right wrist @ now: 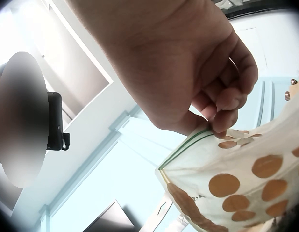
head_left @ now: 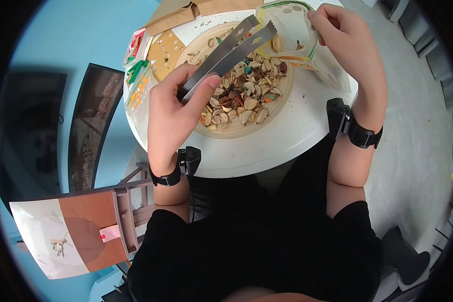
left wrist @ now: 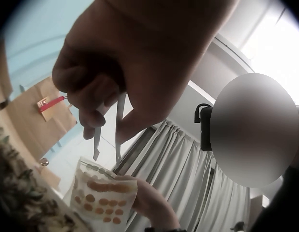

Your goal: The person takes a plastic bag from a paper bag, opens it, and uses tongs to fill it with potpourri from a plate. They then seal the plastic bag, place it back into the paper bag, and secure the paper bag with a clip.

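Observation:
My left hand [head_left: 178, 98] grips a pair of metal tongs [head_left: 231, 58], their toothed tips apart and pointing up toward the bag. Between thumb and fingers, my right hand [head_left: 345, 38] pinches the green-edged top of a clear zip bag [right wrist: 224, 186] printed with orange-brown dots. The bag's mouth stands open, and a few dried pieces [head_left: 299, 45] show inside it. Below the tongs, a round wooden tray [head_left: 221, 133] carries a heap of potpourri [head_left: 246, 95]: pale dried petals, small brown cones and some green and orange bits. No piece shows between the tong tips.
The round white table [head_left: 267, 151] holds all this. A brown paper bag [head_left: 171, 17] lies at the back. At the left edge are a dotted bag [head_left: 138, 93], a green ribbon [head_left: 135, 71] and a small red-and-white box [head_left: 135, 45]. A brown chair [head_left: 131, 216] stands lower left.

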